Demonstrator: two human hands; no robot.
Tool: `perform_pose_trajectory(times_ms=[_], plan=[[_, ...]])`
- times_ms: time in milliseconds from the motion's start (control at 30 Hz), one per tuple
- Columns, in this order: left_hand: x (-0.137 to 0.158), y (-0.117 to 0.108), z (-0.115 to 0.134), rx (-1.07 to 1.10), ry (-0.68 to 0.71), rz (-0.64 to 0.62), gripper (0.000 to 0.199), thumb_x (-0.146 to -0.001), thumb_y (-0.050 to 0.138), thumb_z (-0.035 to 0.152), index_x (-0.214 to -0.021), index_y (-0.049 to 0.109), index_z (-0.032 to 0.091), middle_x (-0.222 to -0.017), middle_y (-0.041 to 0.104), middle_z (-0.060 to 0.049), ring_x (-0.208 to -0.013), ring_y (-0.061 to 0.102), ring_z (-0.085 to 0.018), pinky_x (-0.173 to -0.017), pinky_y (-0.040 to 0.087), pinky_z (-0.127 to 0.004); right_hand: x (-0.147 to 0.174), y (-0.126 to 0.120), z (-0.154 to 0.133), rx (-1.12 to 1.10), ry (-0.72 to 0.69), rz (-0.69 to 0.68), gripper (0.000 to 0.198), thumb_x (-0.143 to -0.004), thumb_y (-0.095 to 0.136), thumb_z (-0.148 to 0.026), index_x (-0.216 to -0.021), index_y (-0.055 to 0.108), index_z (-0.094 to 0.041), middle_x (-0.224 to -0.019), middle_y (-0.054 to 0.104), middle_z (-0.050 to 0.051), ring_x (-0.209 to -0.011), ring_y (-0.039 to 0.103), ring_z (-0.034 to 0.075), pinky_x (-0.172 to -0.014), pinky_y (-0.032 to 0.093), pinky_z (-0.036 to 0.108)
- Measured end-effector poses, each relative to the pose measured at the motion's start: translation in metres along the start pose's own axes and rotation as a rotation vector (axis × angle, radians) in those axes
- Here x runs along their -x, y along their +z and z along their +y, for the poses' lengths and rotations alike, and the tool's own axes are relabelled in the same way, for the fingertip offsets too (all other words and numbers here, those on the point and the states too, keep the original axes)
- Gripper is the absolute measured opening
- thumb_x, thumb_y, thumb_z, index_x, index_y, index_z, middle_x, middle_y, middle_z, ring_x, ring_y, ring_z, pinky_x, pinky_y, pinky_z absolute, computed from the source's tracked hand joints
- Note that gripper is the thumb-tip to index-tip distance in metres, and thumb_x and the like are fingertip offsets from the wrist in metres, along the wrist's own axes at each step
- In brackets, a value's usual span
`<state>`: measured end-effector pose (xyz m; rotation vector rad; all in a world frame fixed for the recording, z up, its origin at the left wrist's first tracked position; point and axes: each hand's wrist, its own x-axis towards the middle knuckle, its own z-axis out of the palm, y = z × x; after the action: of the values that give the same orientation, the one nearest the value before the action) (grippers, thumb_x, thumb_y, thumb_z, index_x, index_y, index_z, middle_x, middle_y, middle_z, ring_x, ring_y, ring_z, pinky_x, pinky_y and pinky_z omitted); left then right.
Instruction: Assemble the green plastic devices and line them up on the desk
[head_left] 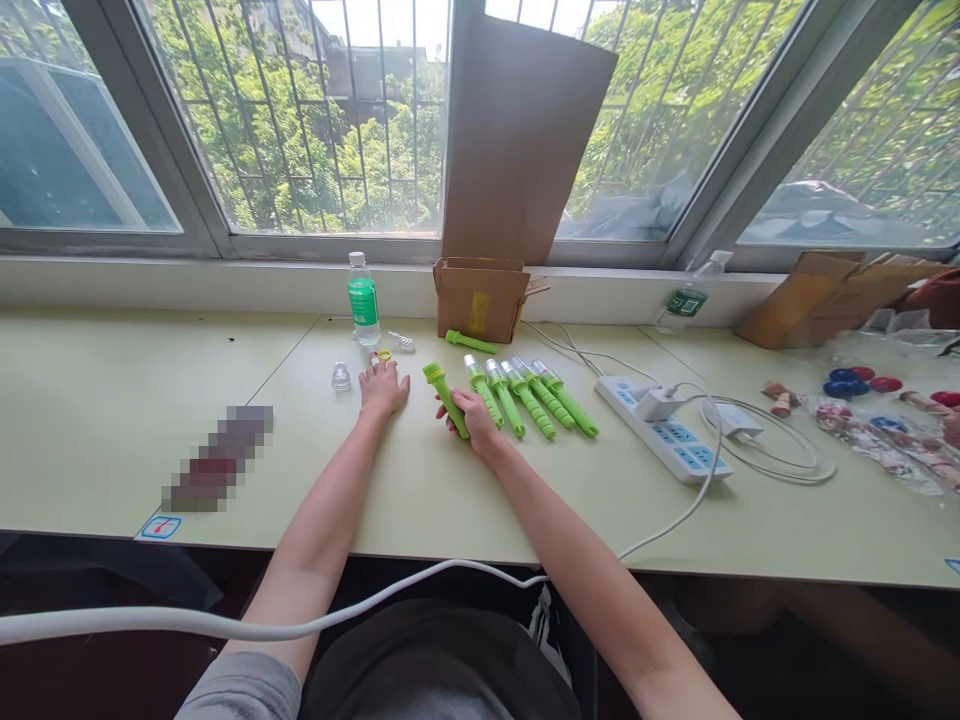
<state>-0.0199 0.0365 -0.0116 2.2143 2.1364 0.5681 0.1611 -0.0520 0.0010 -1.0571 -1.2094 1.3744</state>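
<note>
1. Nearest the camera, two bare forearms reached forward over the pale green desk (112,420), with a white cable (225,628) crossing beneath them.
2. The right hand (472,412) was clenched around a green plastic brush-like tool with a ribbed handle (442,388); its long axis ran from the palm up and to the left, head end away from the person.
3. Just right of that hand lay a row of five similar green tools with clear caps (532,395), all slanting the same way.
4. The left hand (382,388) rested flat and released, fingertips by a small yellow ring (384,355); a clear cap (341,377) sat to its left.
5. The held tool's lower handle was hidden inside the fist.
</note>
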Motion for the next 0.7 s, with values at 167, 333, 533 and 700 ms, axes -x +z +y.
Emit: perform_pose_trajectory(times_ms=[167, 333, 533, 700], plan=[[0.013, -0.001, 0.0, -0.037, 0.037, -0.002, 0.048, -0.089, 0.03, 0.047, -0.124, 0.049, 0.02, -0.135, 0.045, -0.014, -0.125, 0.036, -0.032, -0.103, 0.026, -0.05, 0.0, 0.0, 0.0, -0.009, -0.011, -0.008, 0.037, -0.082, 0.048, -0.046, -0.091, 0.063, -0.014, -0.067, 0.065, 0.006, -0.042, 0.047, 0.01, -0.037, 0.031, 0.023], [0.031, -0.005, 0.006, -0.03, 0.064, -0.01, 0.045, -0.089, 0.035, 0.044, -0.125, 0.048, 0.022, -0.133, 0.046, -0.012, -0.123, 0.038, -0.033, -0.101, 0.03, -0.05, 0.0, 0.001, -0.002, -0.011, -0.012, -0.011, 0.036, -0.082, 0.048, -0.045, -0.089, 0.063, -0.013, -0.066, 0.064, 0.006, -0.041, 0.046, 0.01, -0.036, 0.03, 0.022], [0.037, -0.026, 0.018, 0.021, 0.164, 0.165, 0.042, -0.088, 0.039, 0.022, -0.129, 0.045, 0.023, -0.131, 0.047, -0.011, -0.115, 0.045, -0.03, -0.095, 0.039, -0.042, -0.001, 0.001, -0.002, 0.001, 0.004, -0.003, 0.037, -0.081, 0.047, -0.046, -0.089, 0.062, -0.014, -0.066, 0.065, 0.006, -0.041, 0.046, 0.01, -0.036, 0.03, 0.022], [0.035, -0.045, 0.014, 0.221, 0.186, 0.354, 0.039, -0.09, 0.03, 0.013, -0.123, 0.049, 0.022, -0.119, 0.054, -0.009, -0.107, 0.052, -0.022, -0.089, 0.045, -0.034, -0.002, 0.001, -0.001, 0.006, 0.017, 0.0, 0.037, -0.081, 0.047, -0.047, -0.089, 0.062, -0.014, -0.065, 0.065, 0.006, -0.041, 0.046, 0.01, -0.035, 0.03, 0.022]])
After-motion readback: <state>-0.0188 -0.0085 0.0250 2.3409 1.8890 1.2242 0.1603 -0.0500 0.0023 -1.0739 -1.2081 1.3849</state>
